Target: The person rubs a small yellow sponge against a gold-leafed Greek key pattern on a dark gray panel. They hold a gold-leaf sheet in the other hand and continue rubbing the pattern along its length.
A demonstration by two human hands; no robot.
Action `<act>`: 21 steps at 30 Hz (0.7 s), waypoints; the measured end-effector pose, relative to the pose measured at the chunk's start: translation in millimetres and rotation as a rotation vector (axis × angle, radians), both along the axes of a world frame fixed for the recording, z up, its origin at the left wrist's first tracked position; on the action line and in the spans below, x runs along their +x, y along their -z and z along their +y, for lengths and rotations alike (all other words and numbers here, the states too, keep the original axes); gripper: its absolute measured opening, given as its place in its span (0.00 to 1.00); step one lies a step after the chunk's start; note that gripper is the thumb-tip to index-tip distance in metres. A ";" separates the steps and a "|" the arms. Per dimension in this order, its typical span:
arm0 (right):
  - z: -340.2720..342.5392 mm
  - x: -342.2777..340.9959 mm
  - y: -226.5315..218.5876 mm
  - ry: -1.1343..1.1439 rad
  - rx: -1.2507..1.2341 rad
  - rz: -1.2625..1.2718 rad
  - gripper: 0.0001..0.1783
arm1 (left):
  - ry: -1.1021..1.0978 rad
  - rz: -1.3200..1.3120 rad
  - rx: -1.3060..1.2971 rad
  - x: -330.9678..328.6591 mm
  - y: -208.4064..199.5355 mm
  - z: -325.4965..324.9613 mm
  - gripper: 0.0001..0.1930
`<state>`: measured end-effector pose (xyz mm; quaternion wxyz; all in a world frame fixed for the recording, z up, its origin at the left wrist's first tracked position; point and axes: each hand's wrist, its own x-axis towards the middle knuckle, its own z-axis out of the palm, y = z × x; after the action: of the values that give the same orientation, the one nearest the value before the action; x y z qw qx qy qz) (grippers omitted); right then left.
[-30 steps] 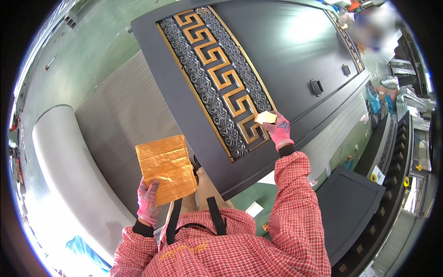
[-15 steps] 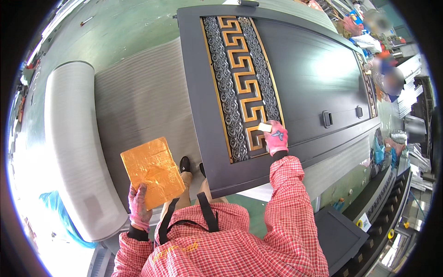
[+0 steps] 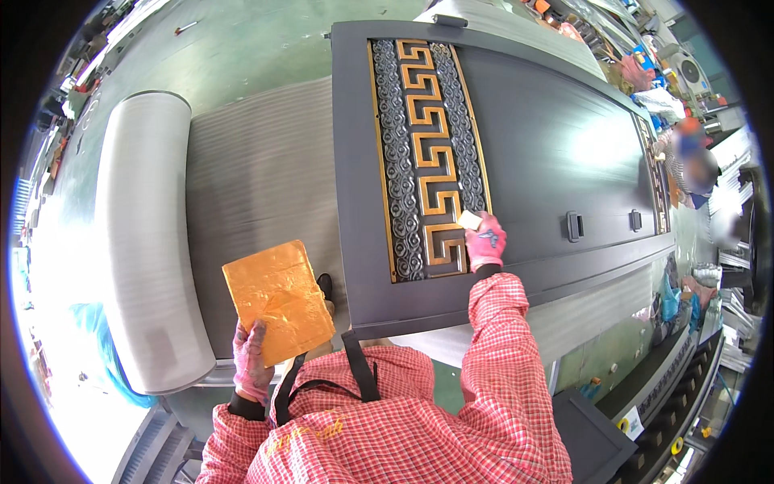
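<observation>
A dark grey door panel (image 3: 556,145) lies flat before me, with a decorative strip across it: a gold key pattern (image 3: 436,156) between two bands of dark scrollwork (image 3: 395,145). My gloved right hand (image 3: 486,242) is closed around a small cream sponge-like block (image 3: 469,219) at the strip's near end, beside the gold pattern; whether the block touches it I cannot tell. In my gloved left hand (image 3: 252,359) is a flat, square, gold-coated board (image 3: 278,302), gripped by its lower left corner, off the panel's left side.
A big roll of white foam sheet (image 3: 145,242) stands left, its sheet (image 3: 262,177) spread beneath. Handle-like fittings (image 3: 574,227) sit on the panel. Another person (image 3: 692,165) is at the far right end. A dark panel (image 3: 584,440) and a roller track (image 3: 685,395) lie at lower right.
The view has shifted slightly, so the panel and roll appear further right. The block in my right hand is tilted differently, still near the same end of the strip. My left hand still holds the board.
</observation>
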<state>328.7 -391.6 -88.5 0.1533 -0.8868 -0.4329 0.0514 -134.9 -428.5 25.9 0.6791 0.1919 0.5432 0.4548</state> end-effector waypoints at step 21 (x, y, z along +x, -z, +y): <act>-10.1 -211.4 -150.9 -0.806 0.304 0.493 0.17 | 0.156 0.097 0.202 45.9 -3.0 6.2 0.13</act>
<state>117.3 -401.7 62.4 0.3468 -0.5779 -0.6948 0.2510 -88.9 -422.3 28.9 0.6626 0.3229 0.5103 0.4431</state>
